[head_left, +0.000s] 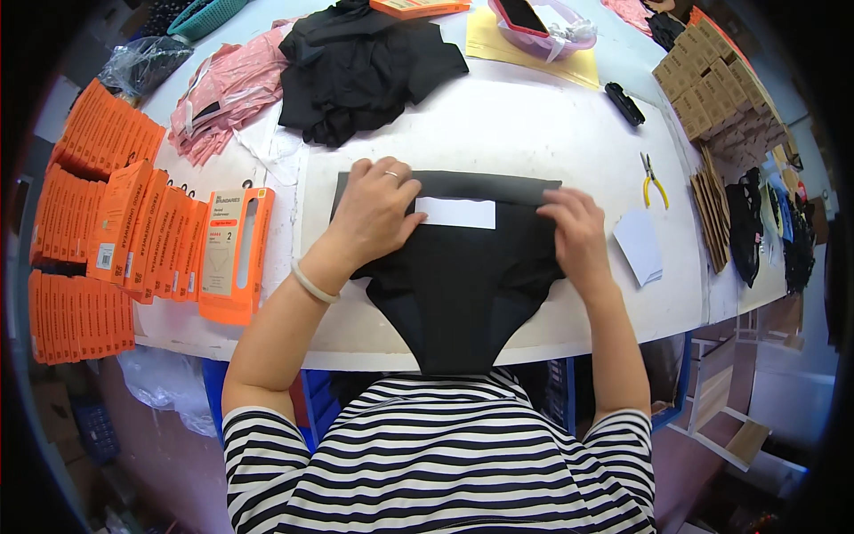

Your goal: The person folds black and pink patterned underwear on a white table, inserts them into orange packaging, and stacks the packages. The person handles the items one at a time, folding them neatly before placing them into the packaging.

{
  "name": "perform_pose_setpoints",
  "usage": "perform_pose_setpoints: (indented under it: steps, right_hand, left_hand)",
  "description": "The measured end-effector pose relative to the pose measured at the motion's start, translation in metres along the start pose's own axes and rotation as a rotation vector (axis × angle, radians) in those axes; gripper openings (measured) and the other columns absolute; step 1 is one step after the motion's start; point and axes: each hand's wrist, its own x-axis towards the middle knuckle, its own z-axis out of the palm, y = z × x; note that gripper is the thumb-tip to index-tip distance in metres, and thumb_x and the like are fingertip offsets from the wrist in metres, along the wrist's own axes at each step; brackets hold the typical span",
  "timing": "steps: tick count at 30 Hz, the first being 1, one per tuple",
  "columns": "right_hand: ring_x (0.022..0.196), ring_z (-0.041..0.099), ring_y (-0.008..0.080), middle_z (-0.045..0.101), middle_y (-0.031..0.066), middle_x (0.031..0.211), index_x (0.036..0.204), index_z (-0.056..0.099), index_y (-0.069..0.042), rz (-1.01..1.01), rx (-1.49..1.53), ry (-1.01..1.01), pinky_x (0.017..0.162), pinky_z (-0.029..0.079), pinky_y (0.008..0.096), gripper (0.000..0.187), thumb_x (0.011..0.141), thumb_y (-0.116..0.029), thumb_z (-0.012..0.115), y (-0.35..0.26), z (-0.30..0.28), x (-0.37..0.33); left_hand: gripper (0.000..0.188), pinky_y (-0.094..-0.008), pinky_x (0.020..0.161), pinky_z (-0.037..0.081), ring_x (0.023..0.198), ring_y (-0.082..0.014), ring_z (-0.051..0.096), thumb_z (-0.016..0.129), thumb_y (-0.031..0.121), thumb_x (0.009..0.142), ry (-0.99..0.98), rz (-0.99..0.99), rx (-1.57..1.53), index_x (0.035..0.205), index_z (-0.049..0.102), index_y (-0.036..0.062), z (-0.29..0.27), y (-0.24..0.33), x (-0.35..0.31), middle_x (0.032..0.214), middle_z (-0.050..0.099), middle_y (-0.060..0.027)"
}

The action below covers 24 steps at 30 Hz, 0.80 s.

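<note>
Black underwear (458, 294) lies flat under two hands

Spread at the near edge of a white table (525, 107), the garment bears a white card (467, 214) below its waistband (485, 186). The right hand (578, 230) pinches the waistband's right end; the left hand (381, 205) curls over its left part, thumb by the card, grip impossible to tell. Orange boxes (80, 316) stand left; yellow-handled pliers (656, 189) lie right.

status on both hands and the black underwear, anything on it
Left hand on waistband, left side; right hand at right end. Black underwear spread flat. White slip on top.
</note>
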Motion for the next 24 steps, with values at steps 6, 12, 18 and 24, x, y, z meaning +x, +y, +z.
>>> perform_pose_setpoints:
  steps: [6, 12, 18, 24]
  right_hand:
    - [0.098, 0.056, 0.0319, 0.060, 0.0128, 0.099, 0.094, 0.064, -0.004, 0.033, 0.419, -0.499, 0.087, 0.047, 0.0418, 0.046, 0.067, -0.029, 0.091, -0.104, -0.053, -0.048]
    - [0.107, 0.054, 0.0320, 0.059, 0.0108, 0.108, 0.097, 0.064, -0.008, 0.036, 0.279, -0.302, 0.093, 0.042, 0.0445, 0.050, 0.063, -0.030, 0.092, -0.132, -0.030, -0.094]
    - [0.113, 0.058, 0.0279, 0.067, 0.0065, 0.118, 0.092, 0.064, -0.009, 0.003, 0.524, -0.223, 0.094, 0.043, 0.0442, 0.025, 0.074, -0.009, 0.082, -0.131, -0.019, -0.106]
    - [0.106, 0.059, 0.0292, 0.067, 0.0068, 0.108, 0.098, 0.065, -0.006, 0.143, 0.395, -0.193, 0.092, 0.044, 0.0444, 0.030, 0.073, -0.004, 0.082, -0.141, -0.022, -0.093]
  left_hand:
    - [0.043, -0.0393, 0.103, 0.047, 0.118, -0.0332, 0.058, 0.079, 0.017, 0.081, -0.046, 0.041, -0.255, 0.116, 0.067, -0.0053, 0.022, 0.004, 0.013, 0.119, 0.062, -0.0186]
    - [0.031, -0.0395, 0.099, 0.050, 0.112, -0.0341, 0.061, 0.079, 0.016, 0.079, 0.017, 0.058, -0.286, 0.101, 0.070, -0.0048, 0.032, -0.004, 0.021, 0.117, 0.065, -0.0177]
    - [0.031, -0.0384, 0.101, 0.050, 0.120, -0.0314, 0.061, 0.080, 0.016, 0.082, 0.061, -0.029, -0.361, 0.111, 0.074, 0.0071, 0.050, -0.014, 0.014, 0.127, 0.067, -0.0112]
    - [0.023, -0.0375, 0.102, 0.050, 0.121, -0.0291, 0.061, 0.082, 0.017, 0.080, 0.155, -0.090, -0.389, 0.101, 0.078, 0.0096, 0.061, -0.019, 0.014, 0.124, 0.070, -0.0090]
